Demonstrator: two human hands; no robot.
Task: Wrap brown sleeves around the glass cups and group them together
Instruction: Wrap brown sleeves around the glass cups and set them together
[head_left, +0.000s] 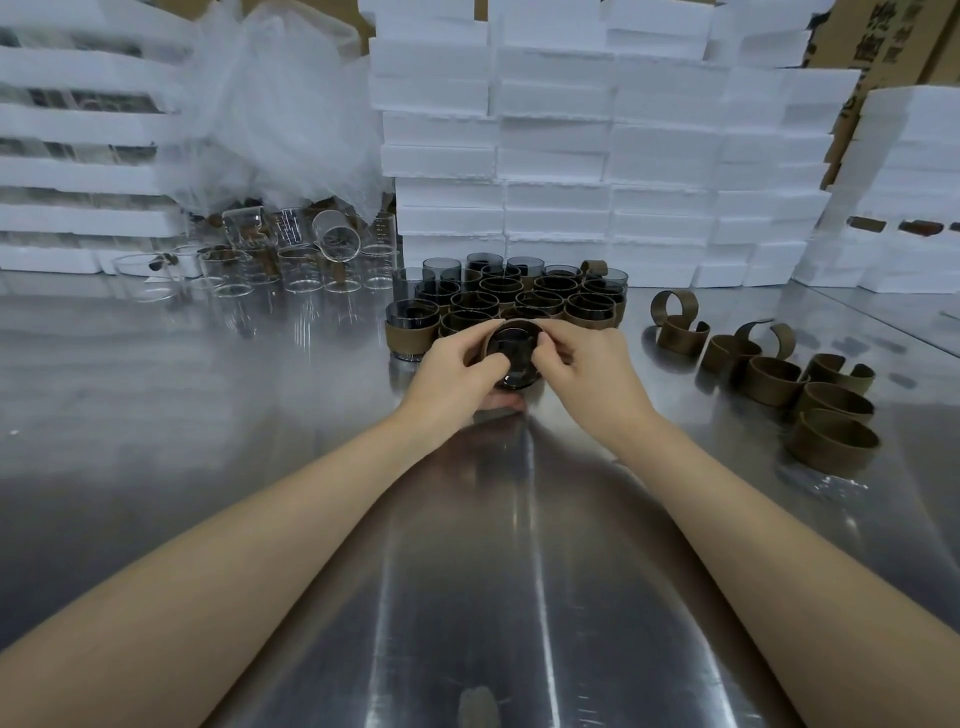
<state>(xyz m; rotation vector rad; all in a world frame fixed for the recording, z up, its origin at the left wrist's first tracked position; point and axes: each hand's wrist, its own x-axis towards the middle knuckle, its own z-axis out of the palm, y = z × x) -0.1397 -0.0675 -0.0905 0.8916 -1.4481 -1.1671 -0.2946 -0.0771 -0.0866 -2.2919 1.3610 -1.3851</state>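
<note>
The steel desk (208, 415) carries a tight group of wrapped cups (519, 299), dark glass with brown bands. Behind this group stand high stacks of white foam blocks (556, 156). To the right of the group lie loose brown sleeves (779, 374), and to the left of it stand clear glass cups (291, 265). Just in front of the group, the left hand (452, 371) and the right hand (582, 364) hold one dark cup (511, 358). The fingers of both hands are curled round it and pinch its sleeve (511, 326) at the two sides.
</note>
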